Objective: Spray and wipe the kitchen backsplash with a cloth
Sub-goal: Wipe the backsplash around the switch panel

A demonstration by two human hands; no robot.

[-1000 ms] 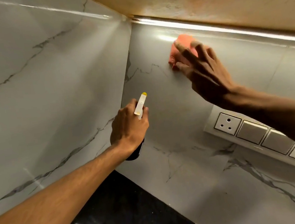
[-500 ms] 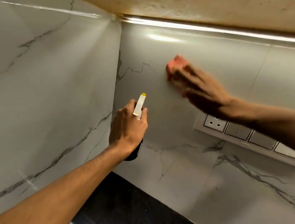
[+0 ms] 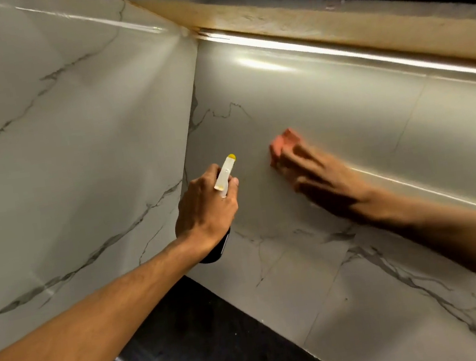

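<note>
My left hand [image 3: 207, 209] grips a spray bottle [image 3: 225, 174] with a white head and yellow nozzle tip; its dark body shows below my palm. The nozzle points at the right wall of the marble backsplash [image 3: 326, 100] near the corner. My right hand [image 3: 319, 181], blurred by motion, presses an orange cloth [image 3: 282, 145] flat against that wall with straight fingers, just right of the bottle. Most of the cloth is hidden under my fingers.
The backsplash's left wall [image 3: 55, 129] meets the right one at a corner. A glossy black countertop [image 3: 198, 339] lies below. A stained orange-brown strip [image 3: 299, 18] and a bright light line run along the top of the wall.
My right hand has wiped the cloth downward and leftward from under the light strip to mid-wall. The switch panel is no longer in view. My left hand kept holding the bottle.
</note>
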